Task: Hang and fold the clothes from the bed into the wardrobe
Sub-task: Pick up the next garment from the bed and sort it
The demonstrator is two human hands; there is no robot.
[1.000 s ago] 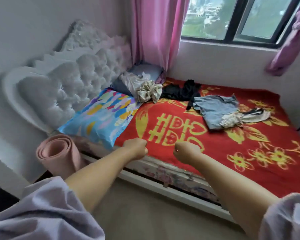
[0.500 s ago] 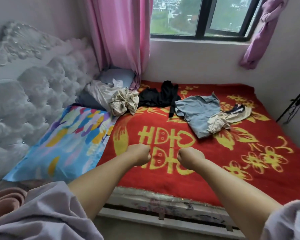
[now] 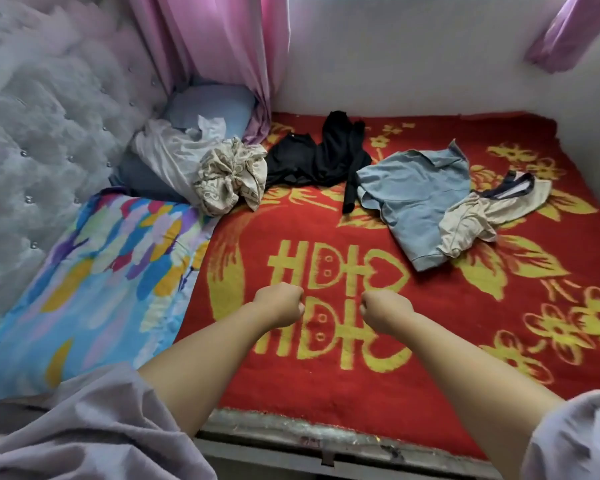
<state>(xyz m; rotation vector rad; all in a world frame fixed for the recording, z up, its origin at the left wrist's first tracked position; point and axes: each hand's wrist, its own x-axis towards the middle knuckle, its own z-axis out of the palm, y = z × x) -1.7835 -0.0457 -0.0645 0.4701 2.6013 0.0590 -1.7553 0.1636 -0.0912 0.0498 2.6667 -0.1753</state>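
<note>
Several clothes lie on the bed's red and yellow blanket. A black garment is spread near the far wall. To its right lies a light blue top with a cream garment partly over it. A beige patterned bundle and a pale crumpled garment sit by the pillows. My left hand and my right hand are both clenched into fists above the blanket's middle, side by side, holding nothing. The wardrobe is out of view.
A colourful blue pillow lies at the left by the tufted grey headboard. A blue-grey pillow sits in the far corner under the pink curtain. The bed's front edge is just below my arms.
The view has come closer to the bed and tilted down; the window has left the frame. Both fists stay clenched side by side, now over the blanket's middle.
</note>
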